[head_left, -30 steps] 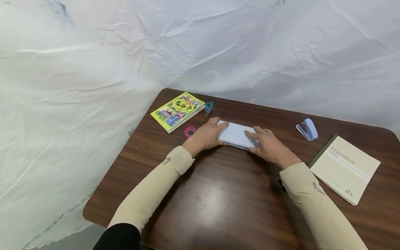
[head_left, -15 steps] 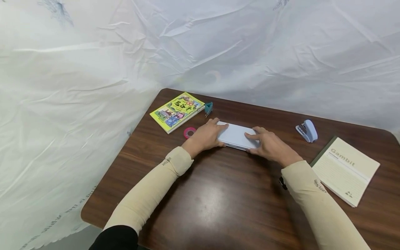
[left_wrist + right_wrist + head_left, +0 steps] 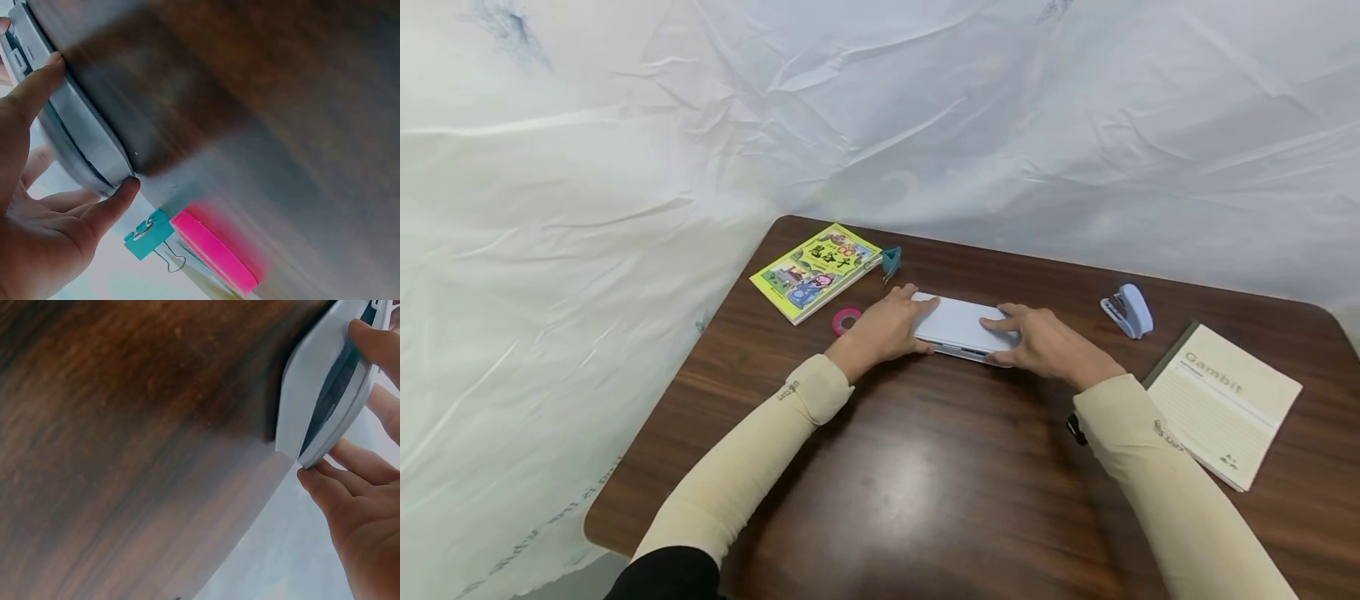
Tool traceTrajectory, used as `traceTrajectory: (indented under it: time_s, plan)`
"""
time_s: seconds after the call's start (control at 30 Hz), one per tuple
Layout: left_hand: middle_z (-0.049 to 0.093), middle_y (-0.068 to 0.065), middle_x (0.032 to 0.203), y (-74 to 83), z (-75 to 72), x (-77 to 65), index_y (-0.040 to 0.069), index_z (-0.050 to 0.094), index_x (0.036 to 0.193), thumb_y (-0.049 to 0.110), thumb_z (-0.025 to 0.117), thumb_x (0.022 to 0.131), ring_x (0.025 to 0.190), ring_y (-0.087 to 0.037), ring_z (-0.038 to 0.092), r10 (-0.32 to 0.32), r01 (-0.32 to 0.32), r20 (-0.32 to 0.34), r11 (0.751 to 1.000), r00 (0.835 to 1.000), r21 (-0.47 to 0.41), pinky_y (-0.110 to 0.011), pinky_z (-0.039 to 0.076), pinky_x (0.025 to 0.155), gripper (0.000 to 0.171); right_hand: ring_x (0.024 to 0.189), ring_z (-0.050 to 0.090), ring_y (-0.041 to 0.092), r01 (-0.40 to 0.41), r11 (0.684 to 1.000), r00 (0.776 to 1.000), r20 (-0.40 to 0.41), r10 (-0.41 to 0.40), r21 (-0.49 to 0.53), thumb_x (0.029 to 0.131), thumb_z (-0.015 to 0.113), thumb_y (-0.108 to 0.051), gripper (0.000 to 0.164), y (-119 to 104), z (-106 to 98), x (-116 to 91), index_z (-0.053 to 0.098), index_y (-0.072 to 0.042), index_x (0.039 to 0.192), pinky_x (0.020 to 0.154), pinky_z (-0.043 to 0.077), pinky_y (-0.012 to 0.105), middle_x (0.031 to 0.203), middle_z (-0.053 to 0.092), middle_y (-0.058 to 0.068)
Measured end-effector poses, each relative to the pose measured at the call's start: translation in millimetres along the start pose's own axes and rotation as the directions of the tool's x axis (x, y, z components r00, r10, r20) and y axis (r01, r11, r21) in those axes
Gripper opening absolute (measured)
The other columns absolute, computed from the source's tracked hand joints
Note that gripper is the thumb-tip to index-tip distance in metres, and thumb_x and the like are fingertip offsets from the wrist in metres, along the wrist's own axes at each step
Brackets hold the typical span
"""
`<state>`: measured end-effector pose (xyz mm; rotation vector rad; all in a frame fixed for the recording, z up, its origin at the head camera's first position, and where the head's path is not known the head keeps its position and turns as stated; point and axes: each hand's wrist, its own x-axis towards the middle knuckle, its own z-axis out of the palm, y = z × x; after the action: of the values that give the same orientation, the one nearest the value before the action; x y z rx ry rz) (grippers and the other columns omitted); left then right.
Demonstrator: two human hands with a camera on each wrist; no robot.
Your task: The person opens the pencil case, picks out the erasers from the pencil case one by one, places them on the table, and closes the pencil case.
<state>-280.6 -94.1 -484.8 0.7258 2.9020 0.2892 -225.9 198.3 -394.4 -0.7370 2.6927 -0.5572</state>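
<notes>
A flat pale blue case point(image 3: 966, 323) with a latch lies on the dark wooden table point(image 3: 865, 492), held at both ends. My left hand point(image 3: 887, 323) grips its left end, the thumb on the front side in the left wrist view, where the case point(image 3: 94, 134) shows a thin seam. At the other end my right hand point(image 3: 1041, 340) holds it with thumb and fingers. In the right wrist view a dark gap parts the lid from the base of the case point(image 3: 300, 406); what is inside cannot be made out.
Behind on the left lie a yellow book point(image 3: 816, 271), a teal binder clip point(image 3: 891, 261) and a pink tape roll point(image 3: 846, 320). To the right are a light blue stapler point(image 3: 1127, 312) and a cream notebook point(image 3: 1225, 404). A white sheet point(image 3: 925, 125) hangs behind the table.
Along the front of the case a dark gap has appeared under the lid near the right hand. Both hands keep their places on it; the head view has shifted slightly.
</notes>
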Motion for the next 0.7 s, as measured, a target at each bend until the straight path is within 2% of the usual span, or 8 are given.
traceTrajectory:
  time_s: [0.13, 0.2, 0.27, 0.37, 0.43, 0.5, 0.6, 0.7]
  plan:
    - [0.035, -0.018, 0.184, -1.9, -0.9, -4.6, 0.028, 0.036, 0.181, 0.066, 0.087, 0.096, 0.171, -0.038, 0.039, 0.009, -0.008, 0.006, 0.998, 1.000, -0.062, -0.047, 0.052, 0.129, 0.106, 0.150, 0.060, 0.056, -0.009, 1.000, 1.000, -0.006, 0.009, 0.027, 0.106, 0.085, -0.031, 0.064, 0.5, -3.1, -4.1, 0.063, -0.010, 0.162, 0.117, 0.054, 0.069, 0.178, 0.041, 0.036]
    - [0.029, -0.017, 0.186, -4.6, -2.0, -7.0, 0.023, 0.031, 0.183, 0.065, 0.087, 0.097, 0.172, -0.033, 0.037, 0.003, -0.001, 0.018, 0.995, 1.000, -0.104, -0.044, 0.051, 0.129, 0.110, 0.138, 0.070, 0.052, -0.017, 0.999, 1.000, -0.018, 0.018, 0.040, 0.107, 0.084, -0.032, 0.062, 0.9, -4.3, -7.7, 0.064, -0.010, 0.162, 0.112, 0.057, 0.066, 0.178, 0.042, 0.035]
    - [0.026, -0.017, 0.188, -9.3, -4.0, -12.0, 0.018, 0.027, 0.183, 0.064, 0.087, 0.098, 0.171, -0.030, 0.040, -0.014, 0.017, 0.024, 0.990, 1.000, -0.143, -0.043, 0.050, 0.130, 0.114, 0.134, 0.072, 0.050, -0.022, 0.999, 0.999, -0.037, 0.024, 0.041, 0.108, 0.083, -0.032, 0.060, 0.9, -5.1, -9.7, 0.065, -0.010, 0.161, 0.109, 0.058, 0.064, 0.177, 0.045, 0.033]
    - [0.022, -0.016, 0.190, -13.9, -8.1, -20.8, 0.015, 0.020, 0.185, 0.062, 0.084, 0.101, 0.166, -0.029, 0.049, -0.060, 0.067, 0.039, 0.975, 0.997, -0.212, -0.044, 0.051, 0.129, 0.115, 0.112, 0.077, 0.044, -0.020, 0.999, 0.997, -0.068, 0.022, 0.038, 0.108, 0.082, -0.032, 0.058, 1.4, -9.3, -13.5, 0.067, -0.008, 0.159, 0.096, 0.057, 0.057, 0.172, 0.052, 0.031]
    - [0.019, -0.017, 0.191, -13.8, -13.5, -28.0, 0.015, 0.013, 0.185, 0.061, 0.081, 0.103, 0.166, -0.029, 0.050, -0.093, 0.104, 0.054, 0.961, 0.994, -0.257, -0.045, 0.051, 0.129, 0.116, 0.113, 0.078, 0.042, -0.017, 0.999, 0.995, -0.096, 0.020, 0.037, 0.109, 0.082, -0.030, 0.055, 1.5, -12.7, -15.5, 0.069, -0.008, 0.157, 0.095, 0.060, 0.055, 0.168, 0.059, 0.029]
    - [0.018, -0.019, 0.191, -13.2, -17.4, -33.6, 0.013, 0.007, 0.185, 0.059, 0.079, 0.106, 0.166, -0.031, 0.051, -0.126, 0.137, 0.059, 0.950, 0.990, -0.280, -0.046, 0.052, 0.128, 0.117, 0.107, 0.079, 0.042, -0.013, 0.999, 0.993, -0.120, 0.018, 0.040, 0.110, 0.081, -0.029, 0.051, 1.8, -16.0, -17.3, 0.071, -0.006, 0.154, 0.091, 0.061, 0.055, 0.163, 0.063, 0.029]
    - [0.018, -0.023, 0.191, -8.3, -26.8, -42.3, 0.008, 0.002, 0.184, 0.057, 0.077, 0.107, 0.170, -0.033, 0.045, -0.157, 0.168, 0.062, 0.938, 0.986, -0.304, -0.047, 0.050, 0.130, 0.118, 0.125, 0.079, 0.045, -0.012, 0.999, 0.987, -0.158, 0.018, 0.042, 0.110, 0.080, -0.026, 0.044, 1.9, -19.0, -19.0, 0.076, -0.005, 0.149, 0.095, 0.065, 0.059, 0.154, 0.072, 0.027]
    - [0.022, -0.027, 0.189, -7.5, -28.8, -45.9, 0.003, 0.003, 0.183, 0.059, 0.074, 0.109, 0.169, -0.036, 0.045, -0.170, 0.179, 0.055, 0.940, 0.984, -0.291, -0.047, 0.049, 0.131, 0.117, 0.128, 0.077, 0.046, -0.023, 0.999, 0.982, -0.185, 0.030, 0.044, 0.111, 0.079, -0.026, 0.040, 2.4, -20.7, -20.4, 0.078, -0.004, 0.145, 0.098, 0.064, 0.062, 0.148, 0.076, 0.027]
